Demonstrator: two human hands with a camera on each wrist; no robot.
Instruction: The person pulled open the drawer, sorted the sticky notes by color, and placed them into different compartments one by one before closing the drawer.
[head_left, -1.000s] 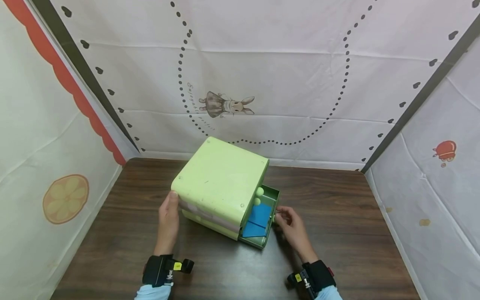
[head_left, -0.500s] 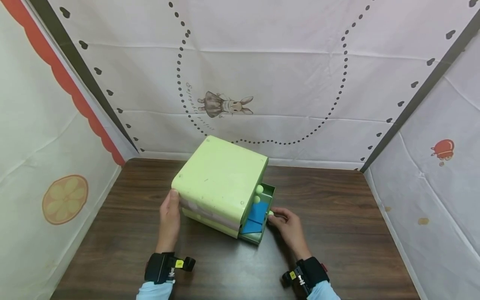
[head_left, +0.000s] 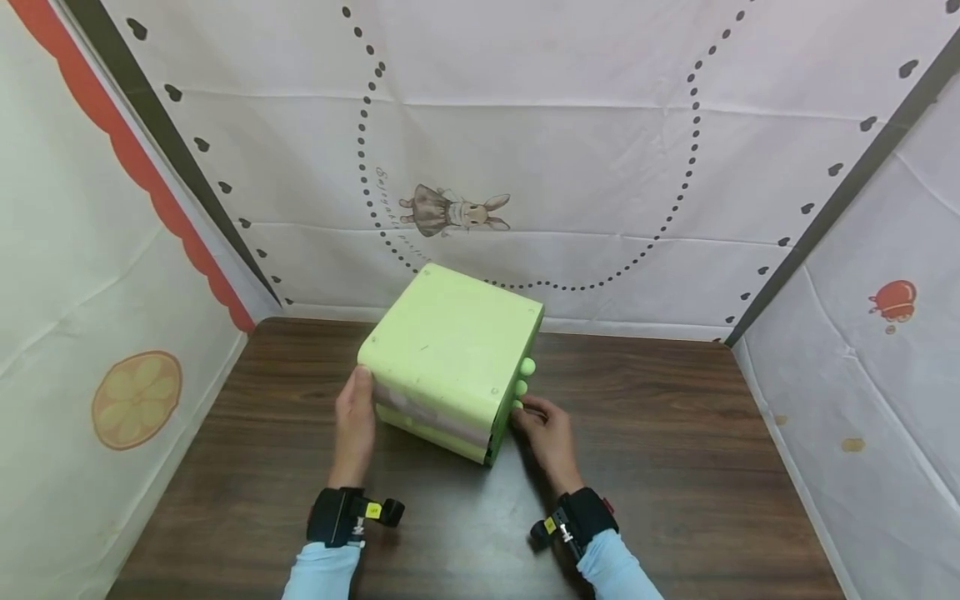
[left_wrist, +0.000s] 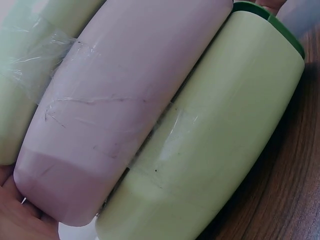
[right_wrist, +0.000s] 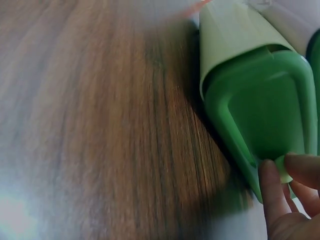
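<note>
A small plastic drawer cabinet (head_left: pixel 457 350) stands on the table, light green with a pinkish middle tier (left_wrist: pixel 115 100). My left hand (head_left: pixel 356 417) presses against its rear left corner, the fingers mostly hidden behind it. In the left wrist view, part of that hand shows at the lower left, beside the cabinet's end. My right hand (head_left: pixel 547 433) pinches the small light green knob (right_wrist: pixel 284 170) of the bottom drawer. The dark green drawer front (right_wrist: pixel 265 115) sits flush with the light green shell. Two more round knobs (head_left: pixel 527 367) stick out above it.
The dark wooden table (head_left: pixel 675 467) runs up to white printed cloth walls (head_left: pixel 600 167) at the back and both sides. Clear tape (left_wrist: pixel 35 65) crosses the cabinet's side. Each wrist wears a black camera strap (head_left: pixel 333 517).
The bottom drawer, showing blue flat pieces inside earlier, has slid shut with my right hand moving left on its knob. The cabinet and left hand have shifted slightly right and away.
</note>
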